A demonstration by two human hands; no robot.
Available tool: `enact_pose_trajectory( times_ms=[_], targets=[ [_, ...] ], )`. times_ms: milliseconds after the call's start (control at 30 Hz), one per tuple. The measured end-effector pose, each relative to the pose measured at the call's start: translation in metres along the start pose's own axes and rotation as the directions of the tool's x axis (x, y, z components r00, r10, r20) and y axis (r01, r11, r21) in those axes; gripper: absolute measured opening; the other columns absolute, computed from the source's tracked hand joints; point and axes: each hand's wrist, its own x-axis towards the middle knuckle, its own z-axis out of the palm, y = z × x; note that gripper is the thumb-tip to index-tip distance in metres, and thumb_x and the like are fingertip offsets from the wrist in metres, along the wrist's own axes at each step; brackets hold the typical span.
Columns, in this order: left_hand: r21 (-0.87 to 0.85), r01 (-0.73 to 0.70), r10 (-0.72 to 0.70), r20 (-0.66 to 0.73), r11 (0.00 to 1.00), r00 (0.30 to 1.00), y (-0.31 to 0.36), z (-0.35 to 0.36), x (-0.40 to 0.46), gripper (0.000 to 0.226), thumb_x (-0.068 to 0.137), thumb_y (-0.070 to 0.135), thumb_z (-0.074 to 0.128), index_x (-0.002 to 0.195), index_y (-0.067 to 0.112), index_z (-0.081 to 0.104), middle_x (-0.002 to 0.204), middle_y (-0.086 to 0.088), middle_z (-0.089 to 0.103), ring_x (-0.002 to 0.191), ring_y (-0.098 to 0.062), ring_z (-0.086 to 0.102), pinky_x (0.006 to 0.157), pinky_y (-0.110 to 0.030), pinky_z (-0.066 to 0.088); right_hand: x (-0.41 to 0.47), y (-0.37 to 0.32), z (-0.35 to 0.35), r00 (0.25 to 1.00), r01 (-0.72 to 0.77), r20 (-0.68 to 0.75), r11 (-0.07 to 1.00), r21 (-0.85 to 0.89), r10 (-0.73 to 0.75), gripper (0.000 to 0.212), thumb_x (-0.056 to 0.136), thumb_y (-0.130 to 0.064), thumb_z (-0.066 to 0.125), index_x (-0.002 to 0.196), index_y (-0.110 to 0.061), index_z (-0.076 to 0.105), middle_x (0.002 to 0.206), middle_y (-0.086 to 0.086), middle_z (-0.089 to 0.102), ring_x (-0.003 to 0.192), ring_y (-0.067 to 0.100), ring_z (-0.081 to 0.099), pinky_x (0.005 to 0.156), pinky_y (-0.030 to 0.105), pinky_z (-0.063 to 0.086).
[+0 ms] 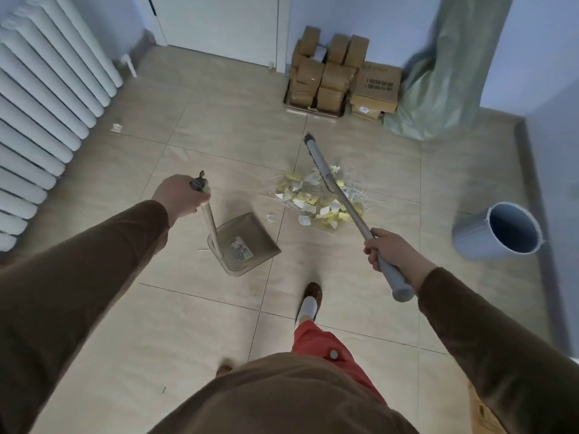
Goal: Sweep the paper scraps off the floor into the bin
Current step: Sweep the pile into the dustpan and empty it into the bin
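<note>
A heap of yellow and white paper scraps [316,200] lies on the tiled floor ahead of me. My right hand [393,253] grips the grey broom handle [340,195], which slants up and away over the heap; the broom's far end [308,138] is off the floor. My left hand [181,195] holds the top of the dustpan's upright handle. The brown dustpan [246,242] rests on the floor left of the heap, with a few scraps inside. One white scrap [270,218] lies between pan and heap. The light-blue bin [498,230] stands at the right, open and tilted towards me.
A white radiator [47,104] runs along the left wall. Stacked cardboard boxes [341,76] and a green sack [445,76] stand by the back wall beside a white door [219,23]. A stray scrap [116,127] lies near the radiator. My slippered foot [310,300] stands below the heap.
</note>
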Motion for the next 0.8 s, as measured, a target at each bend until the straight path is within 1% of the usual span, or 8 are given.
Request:
enact_pose_trajectory(
  times_ms=[100,200,300,433,500,600,700,800],
  targets=[
    [-0.049,0.030,-0.029,0.007,0.998,1.000,0.060,0.011,0.035,0.028,0.083,0.017,0.068,0.097,-0.007,0.068,0.084,-0.021,0.068,0.082,-0.036,0.071,0.087,-0.051,0.059,0.050,-0.019,-0.042,0.999,0.003,-0.049,1.000,0.002,-0.003,0.029,0.096,0.001,0.045,0.115,-0.020,0.051,0.075,0.009,0.049,0.043,0.011,0.045,0.037,0.018,0.040],
    [-0.086,0.054,-0.052,0.024,0.995,0.998,0.106,0.029,0.066,0.027,0.087,0.008,0.068,0.104,-0.012,0.065,0.086,-0.019,0.062,0.079,-0.028,0.061,0.087,-0.048,0.056,0.101,-0.044,-0.079,0.995,0.004,-0.098,0.999,-0.040,-0.008,0.043,0.096,-0.002,0.044,0.127,-0.031,0.038,0.075,0.009,0.053,0.051,0.015,0.046,0.038,0.021,0.041],
    [-0.090,0.052,-0.049,0.033,0.995,0.998,0.140,0.048,0.089,0.018,0.086,0.011,0.068,0.095,-0.005,0.066,0.082,-0.017,0.063,0.077,-0.027,0.062,0.083,-0.044,0.057,0.165,-0.071,-0.108,0.991,-0.012,-0.131,0.990,-0.139,-0.006,0.034,0.096,-0.003,0.041,0.128,-0.014,0.043,0.073,0.012,0.052,0.049,0.018,0.046,0.037,0.022,0.040],
    [-0.131,0.063,-0.058,0.041,0.989,0.997,0.168,0.071,0.118,0.022,0.078,0.025,0.068,0.081,0.003,0.064,0.073,-0.009,0.063,0.070,-0.022,0.063,0.087,-0.045,0.059,0.252,-0.111,-0.130,0.990,-0.048,-0.140,0.952,-0.303,0.005,0.008,0.096,-0.003,0.042,0.101,-0.004,0.049,0.076,0.012,0.052,0.055,0.021,0.051,0.050,0.030,0.045],
    [-0.119,0.069,-0.065,0.036,0.990,0.997,0.176,0.083,0.128,0.029,0.078,0.034,0.069,0.087,0.006,0.068,0.082,-0.007,0.073,0.075,-0.019,0.072,0.087,-0.046,0.060,0.286,-0.123,-0.128,0.989,-0.093,-0.138,0.937,-0.337,0.049,0.022,0.099,-0.004,0.041,0.117,0.005,0.050,0.073,0.013,0.053,0.056,0.023,0.052,0.050,0.031,0.043],
    [-0.096,0.039,-0.039,0.008,0.995,0.999,0.182,0.095,0.136,0.023,0.077,0.039,0.068,0.089,0.020,0.071,0.087,-0.004,0.075,0.079,-0.013,0.075,0.083,-0.052,0.060,0.294,-0.121,-0.106,0.986,-0.162,-0.106,0.881,-0.445,0.128,0.038,0.100,-0.008,0.039,0.137,-0.004,0.031,0.080,0.016,0.054,0.057,0.022,0.051,0.045,0.030,0.041],
    [-0.121,0.013,-0.012,0.008,0.993,1.000,0.194,0.102,0.140,0.017,0.080,0.037,0.068,0.091,0.024,0.072,0.090,-0.004,0.075,0.080,-0.012,0.074,0.085,-0.054,0.059,0.266,-0.093,-0.092,0.986,-0.140,0.000,0.829,-0.541,0.167,0.043,0.098,-0.007,0.042,0.136,-0.018,0.026,0.086,0.016,0.055,0.060,0.021,0.052,0.047,0.030,0.045],
    [-0.155,-0.006,0.007,0.010,0.988,1.000,0.209,0.101,0.147,0.028,0.082,0.039,0.066,0.094,0.015,0.072,0.092,-0.010,0.075,0.080,-0.014,0.074,0.086,-0.054,0.059,0.234,-0.067,-0.105,0.982,-0.113,0.055,0.791,-0.602,0.182,0.039,0.094,-0.004,0.042,0.129,-0.017,0.030,0.086,0.017,0.052,0.056,0.020,0.048,0.044,0.028,0.044]
  ],
)
